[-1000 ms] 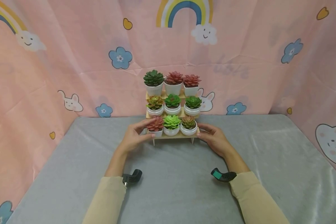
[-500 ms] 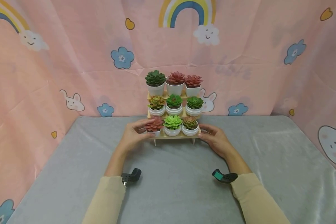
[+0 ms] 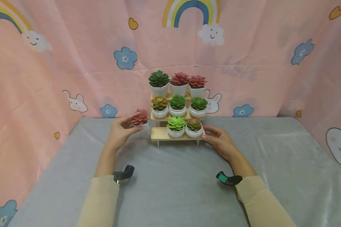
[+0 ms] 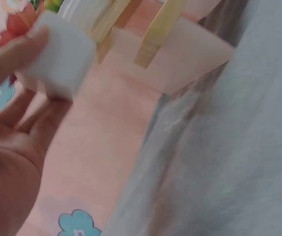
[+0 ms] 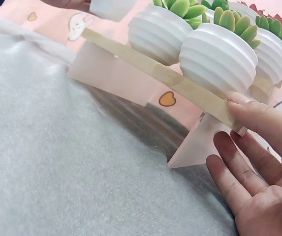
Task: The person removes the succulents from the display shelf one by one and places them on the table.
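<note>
My left hand pinches the white pot of a reddish-pink succulent between thumb and fingers. It is held off the left end of a three-step wooden display stand. My right hand grips the right end of the bottom step, the thumb on its front edge. On that step sit a bright green succulent and a brownish-green succulent, both in round white pots. The step's left end is bare wood.
The middle step carries three potted succulents, including a yellowish succulent. On the top step stand a dark green succulent and two red ones. A grey cloth covers the table; a pink printed curtain hangs close behind.
My left hand has lifted the reddish-pink succulent off the bottom step's left end and moved it left. My right hand has stayed at the stand's right end.
</note>
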Motion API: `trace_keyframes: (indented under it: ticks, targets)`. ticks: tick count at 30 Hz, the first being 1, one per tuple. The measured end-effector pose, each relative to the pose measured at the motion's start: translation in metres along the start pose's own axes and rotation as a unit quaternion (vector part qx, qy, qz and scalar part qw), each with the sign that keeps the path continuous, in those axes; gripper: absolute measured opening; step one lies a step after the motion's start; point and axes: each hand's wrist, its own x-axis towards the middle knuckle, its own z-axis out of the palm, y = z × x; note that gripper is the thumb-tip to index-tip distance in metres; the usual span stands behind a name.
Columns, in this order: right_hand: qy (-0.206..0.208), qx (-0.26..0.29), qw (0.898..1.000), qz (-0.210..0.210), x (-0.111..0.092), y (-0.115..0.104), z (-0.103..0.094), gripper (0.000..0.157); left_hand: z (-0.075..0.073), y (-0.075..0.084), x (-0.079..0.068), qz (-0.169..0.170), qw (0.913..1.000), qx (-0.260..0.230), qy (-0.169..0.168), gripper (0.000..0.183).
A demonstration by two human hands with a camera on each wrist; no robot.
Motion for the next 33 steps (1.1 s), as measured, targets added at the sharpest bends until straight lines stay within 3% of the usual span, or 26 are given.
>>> trace_keyframes:
  ticks: [4,11,23,27,33]
  targets:
    - [0.005,0.0,1.0,0.004,0.0,0.0,0.0,0.061,-0.008,-0.003,0.01,-0.018,0.9992,0.034,0.006,0.053]
    - [0.005,0.005,1.0,-0.009,-0.001,-0.001,-0.002,0.059,-0.014,-0.015,0.036,-0.092,0.9941,0.054,0.022,0.052]
    - [0.004,0.02,1.0,-0.017,-0.003,0.001,-0.001,0.057,-0.015,-0.043,0.072,-0.122,0.9894,0.073,-0.028,0.057]
    - [0.007,0.022,1.0,-0.016,-0.003,0.0,0.0,0.058,-0.012,-0.056,0.079,-0.138,0.987,0.069,-0.045,0.06]
    - [0.004,0.02,1.0,-0.016,-0.003,0.001,0.0,0.058,-0.01,-0.067,0.076,-0.163,0.9824,0.067,-0.061,0.063]
